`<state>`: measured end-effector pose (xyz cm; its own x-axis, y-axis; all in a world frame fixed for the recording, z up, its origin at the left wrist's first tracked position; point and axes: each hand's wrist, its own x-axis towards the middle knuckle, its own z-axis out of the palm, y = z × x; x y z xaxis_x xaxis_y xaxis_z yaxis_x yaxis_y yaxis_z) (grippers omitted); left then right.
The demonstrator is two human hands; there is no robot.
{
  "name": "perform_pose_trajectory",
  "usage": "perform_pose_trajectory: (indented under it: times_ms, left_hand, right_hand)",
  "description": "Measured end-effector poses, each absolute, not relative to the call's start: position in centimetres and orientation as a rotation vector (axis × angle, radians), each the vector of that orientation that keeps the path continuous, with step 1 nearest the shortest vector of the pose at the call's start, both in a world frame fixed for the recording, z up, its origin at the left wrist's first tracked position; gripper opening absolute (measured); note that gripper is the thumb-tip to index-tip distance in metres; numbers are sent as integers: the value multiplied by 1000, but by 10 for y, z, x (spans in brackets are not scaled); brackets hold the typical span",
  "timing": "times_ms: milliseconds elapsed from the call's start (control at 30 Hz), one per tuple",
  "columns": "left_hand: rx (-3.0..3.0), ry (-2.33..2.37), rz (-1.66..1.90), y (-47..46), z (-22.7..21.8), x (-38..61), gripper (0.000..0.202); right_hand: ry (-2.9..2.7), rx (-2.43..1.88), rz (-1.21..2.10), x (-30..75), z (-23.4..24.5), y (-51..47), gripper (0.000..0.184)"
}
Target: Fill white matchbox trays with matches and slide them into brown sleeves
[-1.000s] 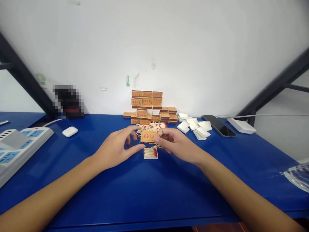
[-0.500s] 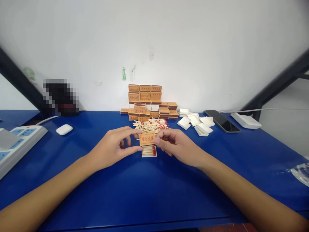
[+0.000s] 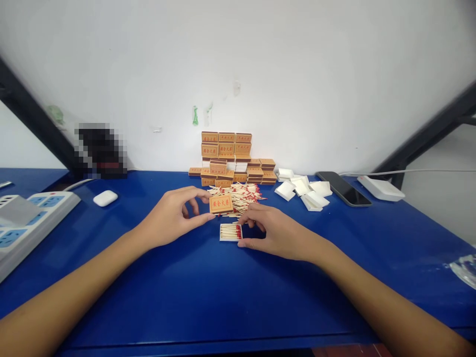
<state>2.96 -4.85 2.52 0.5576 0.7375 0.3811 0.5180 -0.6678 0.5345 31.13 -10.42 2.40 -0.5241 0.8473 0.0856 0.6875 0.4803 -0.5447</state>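
My left hand (image 3: 178, 210) pinches an orange matchbox sleeve (image 3: 220, 204) with red lettering by its left end, just above the table. To its lower right, a white matchbox tray (image 3: 231, 240) filled with red-tipped matches lies on the blue table. My right hand (image 3: 275, 230) has closed on the tray's right end, thumb at the near corner and fingers at the far one. Behind the sleeve and the right hand spreads a loose pile of matches (image 3: 241, 194). Parts of that pile are hidden by them.
Orange matchboxes (image 3: 226, 148) are stacked against the wall. Several empty white trays (image 3: 299, 186) lie right of them, beside a phone (image 3: 344, 189) and a white box-shaped device (image 3: 381, 188). On the left are a white earphone case (image 3: 105, 198) and a power strip (image 3: 40, 223).
My right hand has let go of the sleeve and moved down to the filled tray. The sleeve, still in my left hand, has shifted slightly left and up, uncovering the tray.
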Motion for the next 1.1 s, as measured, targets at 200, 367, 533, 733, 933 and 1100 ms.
perform_pose_trajectory:
  times_ms: [200,367,533,733,933,1100]
  left_hand:
    - [2404,1016,760,-46,23,28,37]
    - [2384,1019,713,-44,22,27,39]
    - [2379,1026,730,-42,23,27,37]
    - [2367,1043,726,-42,24,24,39]
    - [2359,1042,735,-44,24,25,39]
    - [2326,988,683,-55,22,33,40]
  right_hand:
    - [-2296,-1187,611,324,24,-97,21]
    - [-2159,-1215,611,342,19,-87,32]
    - [-2109,-1218,699,346,21,-83,33]
    - [-2099,-1241,805,346,26,-84,35]
    - [-2361,-1246,975,338,31,-94,39]
    - [-2231,-1228,864,329,25,-97,57]
